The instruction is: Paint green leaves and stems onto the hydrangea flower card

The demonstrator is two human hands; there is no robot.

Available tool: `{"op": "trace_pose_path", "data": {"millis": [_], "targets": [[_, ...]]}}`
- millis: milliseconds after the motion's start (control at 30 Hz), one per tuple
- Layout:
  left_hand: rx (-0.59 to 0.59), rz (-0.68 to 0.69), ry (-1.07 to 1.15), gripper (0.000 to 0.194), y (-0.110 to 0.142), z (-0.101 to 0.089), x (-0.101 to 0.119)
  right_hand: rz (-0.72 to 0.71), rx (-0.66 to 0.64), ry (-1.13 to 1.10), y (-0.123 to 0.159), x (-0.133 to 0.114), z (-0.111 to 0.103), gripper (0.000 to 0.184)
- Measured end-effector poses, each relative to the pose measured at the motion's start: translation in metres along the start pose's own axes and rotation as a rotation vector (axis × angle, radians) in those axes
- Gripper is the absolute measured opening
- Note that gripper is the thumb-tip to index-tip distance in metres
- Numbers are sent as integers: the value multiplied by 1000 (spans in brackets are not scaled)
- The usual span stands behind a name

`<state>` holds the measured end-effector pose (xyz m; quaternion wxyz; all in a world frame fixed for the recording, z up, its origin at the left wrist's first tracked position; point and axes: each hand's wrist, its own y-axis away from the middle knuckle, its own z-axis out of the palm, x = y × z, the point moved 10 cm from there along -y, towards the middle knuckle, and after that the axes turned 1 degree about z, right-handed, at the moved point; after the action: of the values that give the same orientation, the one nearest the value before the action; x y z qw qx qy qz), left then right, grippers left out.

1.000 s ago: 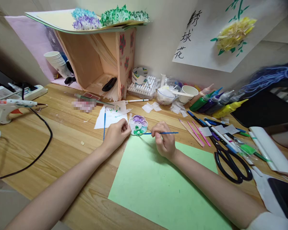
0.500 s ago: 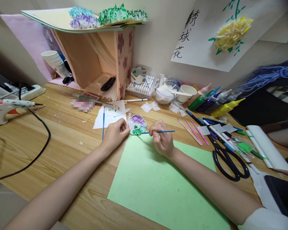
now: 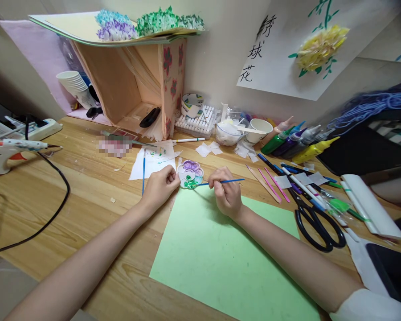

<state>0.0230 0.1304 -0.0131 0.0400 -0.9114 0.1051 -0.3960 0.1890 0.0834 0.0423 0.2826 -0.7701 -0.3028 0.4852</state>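
Note:
A thin blue paintbrush (image 3: pixel 232 181) is pinched in my right hand (image 3: pixel 226 192), its tip down at the green paint in the flower-shaped palette (image 3: pixel 194 167). Purple and green paint lie in the palette's wells. My left hand (image 3: pixel 161 183) is closed, thumb and fingers gripping the palette's left rim. Below the palette lies a sheet of light green paper (image 3: pixel 220 258), with my right hand over its upper part. Left of the palette, a second blue brush (image 3: pixel 143 171) rests on a white, paint-dabbed paper (image 3: pixel 155 167).
Black-handled scissors (image 3: pixel 317 227), pens and paint bottles (image 3: pixel 314 149) lie to the right. A bowl of white scraps (image 3: pixel 227 133) and a paper cup (image 3: pixel 259 129) stand at the back. A glue gun (image 3: pixel 13 151) with its black cord (image 3: pixel 65 187) is at the left. A peach box (image 3: pixel 100 84) stands behind.
The brush has tilted slightly, its tip still at the green paint. My left hand stays at the palette. The whole view has shifted very slightly.

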Motion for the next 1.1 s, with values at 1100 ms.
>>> {"op": "trace_pose_path", "data": {"millis": [1100], "targets": [[1,-18,4,16,0,0,-1,7,-3,28,-1,3,0,20]]}}
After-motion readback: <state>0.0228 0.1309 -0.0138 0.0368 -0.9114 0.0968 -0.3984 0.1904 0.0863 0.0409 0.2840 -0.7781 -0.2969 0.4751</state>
